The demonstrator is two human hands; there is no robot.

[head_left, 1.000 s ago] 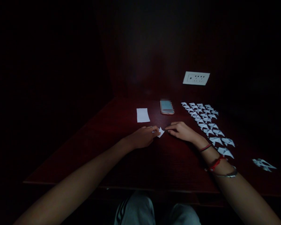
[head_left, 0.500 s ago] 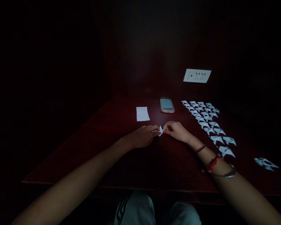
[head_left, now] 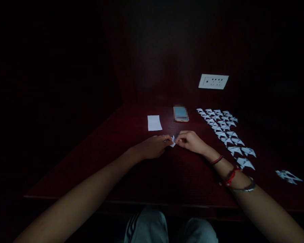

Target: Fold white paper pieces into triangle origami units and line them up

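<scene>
I see the dark red table filling the lower half of the view, very dimly lit. Both bare forearms reach forward over its near edge and converge towards its middle. The left hand lies low on the wood, knuckles up, wrist straight, with a ring on one finger. The right hand comes in from the other side, palm turned down and slightly inward. Its wrist carries a thin dark-red band, a red cord bracelet and a metal bangle.

The fingers of both hands are curled in and pinched together at the tips, and I read them as gripping the small folded paper piece between them. That piece sits right where the two sets of fingertips meet, at table level. Only a white corner shows in the gap, and the rest is hidden under the fingers. I cannot tell whether it rests on the wood or is lifted just off it.

To the right of the right hand, a double row of folded paper pieces runs diagonally from the far side of the table towards the near right. A few more folded pieces lie apart near the right edge. A white socket plate sits on the dark wall behind. A phone lies flat beyond the hands, and a blank paper slip lies just left of it, both well clear of the fingers
</scene>
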